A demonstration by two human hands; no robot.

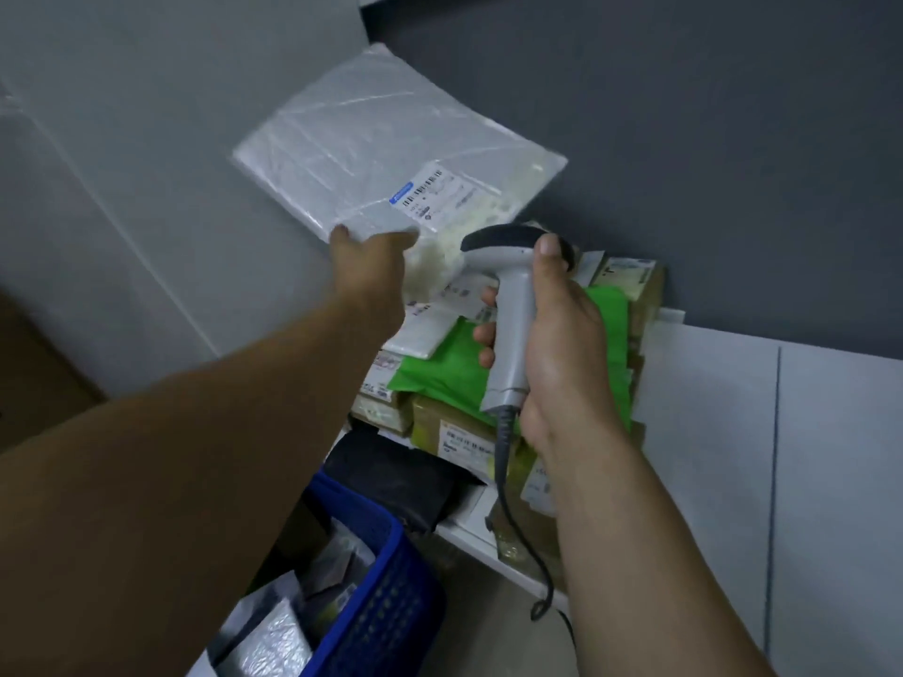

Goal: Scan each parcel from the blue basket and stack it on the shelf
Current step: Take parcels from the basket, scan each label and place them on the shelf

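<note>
My left hand (367,271) grips the near corner of a flat white plastic-wrapped parcel (391,139) and holds it up in the air, its barcode label (435,193) facing me. My right hand (552,334) grips the handle of a grey barcode scanner (510,305), whose dark head sits just below the label. The scanner's coiled cable (503,447) hangs down. The blue basket (386,579) is at the bottom centre with several wrapped parcels inside.
Below the hands, the white shelf (469,539) carries a stack of parcels: a green bag (440,373), brown boxes (440,432), a black bag (391,471). A dark grey wall (684,139) stands behind, and a white panel (782,456) to the right.
</note>
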